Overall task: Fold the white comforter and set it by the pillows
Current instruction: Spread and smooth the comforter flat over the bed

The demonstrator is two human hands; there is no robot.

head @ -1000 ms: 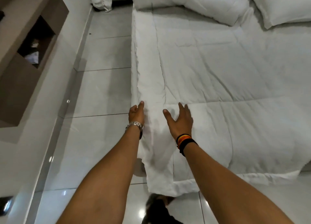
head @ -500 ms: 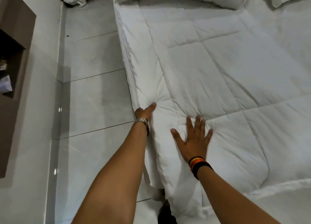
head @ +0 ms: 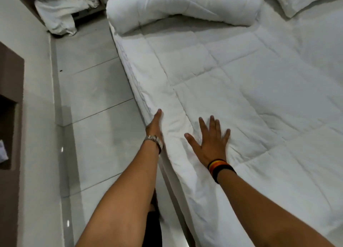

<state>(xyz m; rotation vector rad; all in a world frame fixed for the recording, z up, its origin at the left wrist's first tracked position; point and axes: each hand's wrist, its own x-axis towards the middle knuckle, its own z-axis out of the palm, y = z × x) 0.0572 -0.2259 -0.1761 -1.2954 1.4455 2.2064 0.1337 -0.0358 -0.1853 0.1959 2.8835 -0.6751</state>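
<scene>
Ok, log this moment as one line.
stage: smoothing, not yet folded | comforter: spread flat on bed | left hand: at side edge | right hand: flat, fingers spread | pillows: beyond comforter

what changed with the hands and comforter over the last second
Both hands slid forward along the comforter's left edge, toward the pillows. The left hand runs along the side of the edge, and the right hand has spread flatter on top, fingers splayed. Nothing was picked up or let go. The comforter stays spread over the bed, with the rolled bolster at its head.
</scene>
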